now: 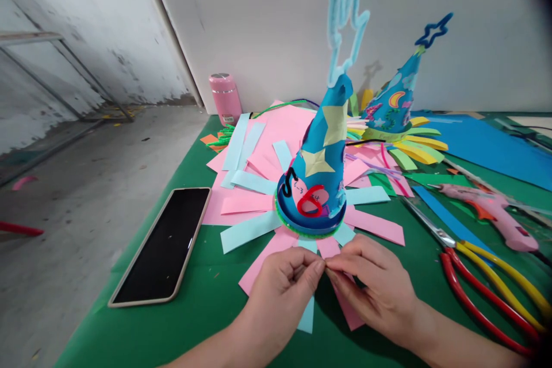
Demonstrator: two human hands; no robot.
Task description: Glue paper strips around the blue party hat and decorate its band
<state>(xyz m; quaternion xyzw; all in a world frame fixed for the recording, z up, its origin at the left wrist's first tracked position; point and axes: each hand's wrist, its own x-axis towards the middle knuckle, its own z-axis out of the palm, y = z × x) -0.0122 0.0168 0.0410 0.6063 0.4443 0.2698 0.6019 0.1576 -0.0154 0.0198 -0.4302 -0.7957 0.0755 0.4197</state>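
A blue cone-shaped paper party hat (330, 144) stands upright before me, with pale stars, a red pipe-cleaner 6 and a black squiggle on its front. A light blue pipe-cleaner shape (334, 11) rises from its tip. Pink and light blue paper strips (248, 233) fan out round its brim. Just in front of the hat, over the strips, my left hand (287, 282) is closed in a pinch, thumb against forefinger. My right hand (373, 279) pinches too, its fingertips meeting the left ones. Whatever lies between the fingertips is too small to make out.
At the left lies a black-screened phone (164, 247). Scissors (474, 276) and a pink glue gun (495, 213) lie at the right. A pink bottle (225, 99) and a second blue hat (394, 100) stand farther back. The green table's left edge (142, 230) drops to the floor.
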